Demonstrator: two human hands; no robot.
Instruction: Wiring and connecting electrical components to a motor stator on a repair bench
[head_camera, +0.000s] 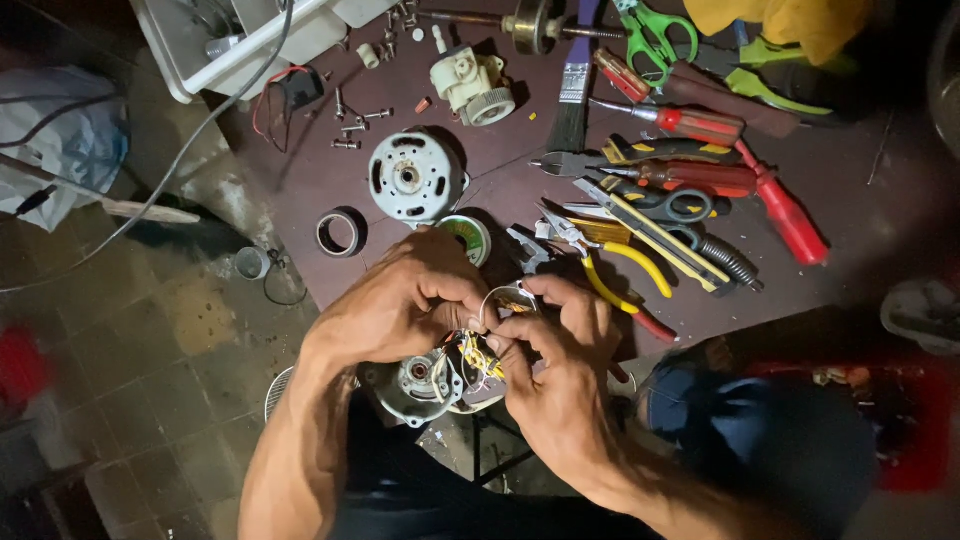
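Observation:
A small electric motor (420, 382) with a round metal body rests at the near edge of a dark board (500, 180). Yellow and white wires (477, 352) stick out of its top. My left hand (405, 300) curls over the motor and pinches the wires from the left. From the right, my right hand (555, 365) grips a thin white wire (492, 296) that loops up between the two hands. Both hands hide much of the motor.
Behind the hands lie a round motor cover (413, 177), a tape roll (339, 232), a solder spool (468, 237), a small gearbox (472, 84), screws (352, 125), a brush (573, 90), pliers (615, 275), scissors (670, 205), and red screwdrivers (770, 195). Tiled floor (150, 340) lies left.

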